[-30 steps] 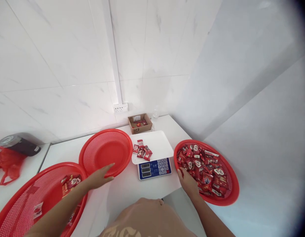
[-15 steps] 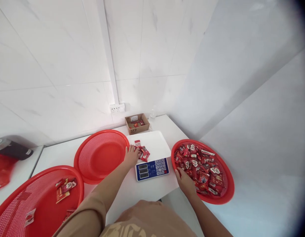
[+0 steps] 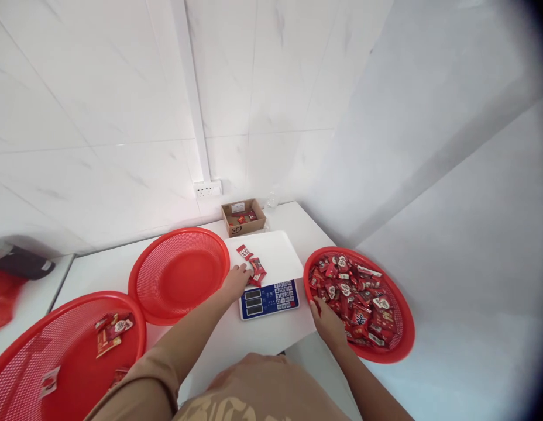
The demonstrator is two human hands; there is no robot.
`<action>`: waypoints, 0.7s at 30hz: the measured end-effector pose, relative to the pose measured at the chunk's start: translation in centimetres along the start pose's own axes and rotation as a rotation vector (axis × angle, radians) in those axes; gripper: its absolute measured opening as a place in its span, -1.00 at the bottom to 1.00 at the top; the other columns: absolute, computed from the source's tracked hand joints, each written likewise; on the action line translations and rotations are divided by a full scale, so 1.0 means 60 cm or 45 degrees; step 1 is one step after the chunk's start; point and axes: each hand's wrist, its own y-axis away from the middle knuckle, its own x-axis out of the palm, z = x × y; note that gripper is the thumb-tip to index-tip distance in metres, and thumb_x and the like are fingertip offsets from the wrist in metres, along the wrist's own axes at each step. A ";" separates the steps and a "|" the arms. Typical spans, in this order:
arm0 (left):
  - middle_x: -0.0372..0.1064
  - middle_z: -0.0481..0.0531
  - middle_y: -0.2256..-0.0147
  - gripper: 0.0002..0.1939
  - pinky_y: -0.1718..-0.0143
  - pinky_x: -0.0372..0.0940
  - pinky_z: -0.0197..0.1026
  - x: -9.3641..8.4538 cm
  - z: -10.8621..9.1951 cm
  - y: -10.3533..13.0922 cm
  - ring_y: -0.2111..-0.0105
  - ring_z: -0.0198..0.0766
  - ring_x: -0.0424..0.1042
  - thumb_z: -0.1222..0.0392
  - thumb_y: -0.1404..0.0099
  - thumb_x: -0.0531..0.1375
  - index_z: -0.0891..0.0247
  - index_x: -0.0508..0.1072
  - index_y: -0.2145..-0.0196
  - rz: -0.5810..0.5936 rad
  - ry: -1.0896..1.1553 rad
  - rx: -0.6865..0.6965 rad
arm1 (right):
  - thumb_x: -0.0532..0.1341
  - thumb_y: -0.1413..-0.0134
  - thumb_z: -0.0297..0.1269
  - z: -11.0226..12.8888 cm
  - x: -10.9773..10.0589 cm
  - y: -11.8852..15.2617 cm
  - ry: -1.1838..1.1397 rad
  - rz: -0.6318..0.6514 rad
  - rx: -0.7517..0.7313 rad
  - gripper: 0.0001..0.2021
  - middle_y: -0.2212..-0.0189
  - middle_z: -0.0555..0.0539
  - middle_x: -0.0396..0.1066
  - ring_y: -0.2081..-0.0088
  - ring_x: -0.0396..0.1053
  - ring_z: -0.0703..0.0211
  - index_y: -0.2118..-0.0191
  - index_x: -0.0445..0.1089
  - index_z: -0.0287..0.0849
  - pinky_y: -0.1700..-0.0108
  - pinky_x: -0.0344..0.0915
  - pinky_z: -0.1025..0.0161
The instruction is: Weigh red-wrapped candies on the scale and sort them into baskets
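Several red wrapped packets lie on the white pan of a scale, above its blue keypad panel. My left hand is at the pan's left edge, fingers bent over the packets; what its fingertips hold, if anything, is hidden. On the right, my right hand grips the rim of a red basket, which is full of red packets and tilted toward me.
An empty red basket stands left of the scale. Nearer, another red basket holds a few packets. Behind the scale is a small cardboard box against the wall. A black cylinder lies at the far left.
My left hand has moved slightly to the right and down on the pan, and the packets there have shifted apart. My right hand keeps its place on the basket rim.
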 end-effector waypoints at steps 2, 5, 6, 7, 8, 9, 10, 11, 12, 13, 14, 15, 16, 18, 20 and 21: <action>0.27 0.16 0.06 -0.69 0.07 0.20 -0.07 -0.012 0.007 0.001 0.11 -0.10 0.26 0.30 -0.23 0.05 0.20 0.37 0.07 -0.034 0.020 -0.019 | -0.19 -0.20 -0.05 0.002 -0.001 0.002 -0.008 0.002 0.000 -0.49 -0.06 -0.19 0.31 -0.04 0.29 0.01 -0.10 0.21 -0.19 -0.02 0.18 0.15; 0.24 0.14 0.00 -0.60 -0.01 0.14 -0.08 -0.037 0.027 0.015 0.03 -0.10 0.20 0.40 -0.20 0.00 0.22 0.35 0.02 -0.187 0.057 -0.125 | -0.19 -0.20 -0.05 0.000 -0.002 0.003 -0.027 -0.005 0.001 -0.49 -0.05 -0.19 0.32 -0.03 0.30 0.02 -0.09 0.22 -0.18 -0.01 0.19 0.15; 0.24 0.14 -0.02 -0.57 -0.01 0.13 -0.09 -0.045 0.035 0.023 0.02 -0.10 0.20 0.43 -0.19 -0.02 0.23 0.35 0.02 -0.269 0.074 -0.196 | -0.19 -0.19 -0.05 -0.002 -0.001 0.003 -0.031 -0.011 0.000 -0.49 -0.05 -0.19 0.31 -0.03 0.29 0.02 -0.09 0.22 -0.19 -0.01 0.19 0.14; 0.24 0.13 -0.03 -0.56 -0.02 0.13 -0.09 -0.052 0.044 0.034 0.01 -0.10 0.19 0.44 -0.18 -0.04 0.24 0.36 0.02 -0.353 0.088 -0.284 | -0.18 -0.19 -0.06 -0.004 0.000 0.002 -0.032 -0.029 -0.009 -0.49 -0.06 -0.19 0.31 -0.04 0.29 0.02 -0.10 0.21 -0.20 -0.02 0.19 0.14; 0.24 0.13 -0.04 -0.56 -0.01 0.13 -0.08 -0.057 0.053 0.045 0.00 -0.09 0.19 0.43 -0.19 -0.05 0.24 0.36 0.02 -0.421 0.092 -0.375 | -0.17 -0.19 -0.08 -0.006 0.002 0.000 -0.025 -0.068 -0.034 -0.50 -0.06 -0.20 0.30 -0.05 0.27 0.02 -0.11 0.20 -0.22 -0.04 0.17 0.14; 0.24 0.14 -0.05 -0.58 -0.02 0.13 -0.05 -0.059 0.060 0.056 -0.01 -0.06 0.18 0.40 -0.21 -0.06 0.24 0.36 0.01 -0.458 0.084 -0.450 | -0.15 -0.19 -0.10 -0.006 0.003 -0.002 -0.009 -0.129 -0.073 -0.50 -0.07 -0.21 0.29 -0.07 0.25 0.02 -0.12 0.19 -0.24 -0.06 0.15 0.13; 0.23 0.15 -0.07 -0.60 -0.02 0.12 0.00 -0.060 0.065 0.067 -0.04 -0.02 0.17 0.35 -0.24 -0.06 0.25 0.36 0.00 -0.456 0.065 -0.494 | -0.12 -0.18 -0.12 -0.003 0.004 -0.005 0.014 -0.207 -0.127 -0.51 -0.08 -0.22 0.28 -0.09 0.21 0.01 -0.12 0.18 -0.26 -0.10 0.11 0.11; 0.22 0.17 -0.09 -0.61 -0.03 0.11 0.04 -0.057 0.068 0.077 -0.07 0.02 0.15 0.27 -0.26 -0.05 0.24 0.36 -0.01 -0.431 0.046 -0.504 | -0.10 -0.17 -0.14 0.003 0.006 -0.007 0.041 -0.287 -0.198 -0.52 -0.09 -0.22 0.26 -0.12 0.17 0.01 -0.13 0.17 -0.26 -0.13 0.07 0.09; 0.21 0.18 -0.11 -0.62 -0.05 0.09 0.08 -0.051 0.068 0.085 -0.09 0.05 0.12 0.20 -0.28 -0.04 0.23 0.35 -0.02 -0.394 0.030 -0.480 | -0.07 -0.17 -0.16 0.014 0.008 -0.010 0.069 -0.349 -0.286 -0.53 -0.10 -0.22 0.24 -0.14 0.13 0.01 -0.13 0.17 -0.25 -0.16 0.03 0.07; 0.21 0.18 -0.12 -0.61 -0.07 0.07 0.10 -0.044 0.065 0.091 -0.12 0.07 0.10 0.13 -0.29 -0.03 0.22 0.35 -0.02 -0.351 0.023 -0.424 | -0.06 -0.16 -0.16 0.029 0.010 -0.012 0.096 -0.381 -0.380 -0.54 -0.11 -0.22 0.23 -0.16 0.10 0.00 -0.13 0.18 -0.24 -0.17 0.00 0.05; 0.21 0.17 -0.12 -0.60 -0.09 0.05 0.10 -0.035 0.059 0.094 -0.13 0.06 0.09 0.08 -0.29 -0.02 0.20 0.34 -0.03 -0.307 0.025 -0.344 | -0.05 -0.17 -0.17 0.048 0.012 -0.014 0.118 -0.381 -0.475 -0.55 -0.12 -0.22 0.21 -0.17 0.07 -0.01 -0.13 0.19 -0.22 -0.17 -0.01 0.03; 0.22 0.16 -0.12 -0.59 -0.11 0.04 0.09 -0.026 0.050 0.095 -0.14 0.05 0.09 0.05 -0.29 -0.01 0.18 0.33 -0.05 -0.268 0.029 -0.260 | -0.04 -0.17 -0.17 0.071 0.015 -0.015 0.135 -0.347 -0.581 -0.56 -0.13 -0.22 0.20 -0.17 0.07 -0.01 -0.12 0.20 -0.21 -0.17 -0.01 0.03; 0.21 0.15 -0.13 -0.58 -0.13 0.01 0.09 -0.016 0.041 0.094 -0.16 0.03 0.08 0.04 -0.28 0.01 0.17 0.32 -0.06 -0.233 0.032 -0.182 | -0.04 -0.18 -0.16 0.097 0.018 -0.016 0.152 -0.309 -0.671 -0.57 -0.12 -0.22 0.21 -0.17 0.07 -0.02 -0.11 0.23 -0.20 -0.16 0.00 0.02; 0.18 0.15 -0.15 -0.54 -0.17 -0.05 0.12 -0.002 0.021 0.087 -0.19 0.03 0.03 0.06 -0.27 0.05 0.16 0.26 -0.11 -0.178 0.024 -0.069 | 0.00 -0.17 -0.18 0.148 0.028 -0.017 0.191 -0.218 -0.835 -0.59 -0.13 -0.19 0.20 -0.17 0.06 -0.01 -0.11 0.23 -0.16 -0.16 0.00 0.03; 0.19 0.14 -0.14 -0.51 -0.18 -0.11 0.17 0.006 0.006 0.077 -0.21 0.04 0.00 0.11 -0.25 0.08 0.14 0.21 -0.14 -0.134 0.005 -0.024 | 0.05 -0.15 -0.22 0.190 0.038 -0.017 0.239 -0.144 -0.954 -0.59 -0.13 -0.15 0.22 -0.18 0.05 0.01 -0.13 0.20 -0.11 -0.15 0.01 0.04; 0.23 0.13 -0.11 -0.52 -0.19 -0.13 0.19 0.008 0.002 0.072 -0.21 0.05 0.00 0.15 -0.24 0.09 0.12 0.21 -0.13 -0.115 -0.006 -0.014 | 0.07 -0.13 -0.26 0.204 0.043 -0.018 0.263 -0.122 -0.991 -0.58 -0.12 -0.14 0.24 -0.18 0.05 0.03 -0.13 0.19 -0.10 -0.14 0.01 0.05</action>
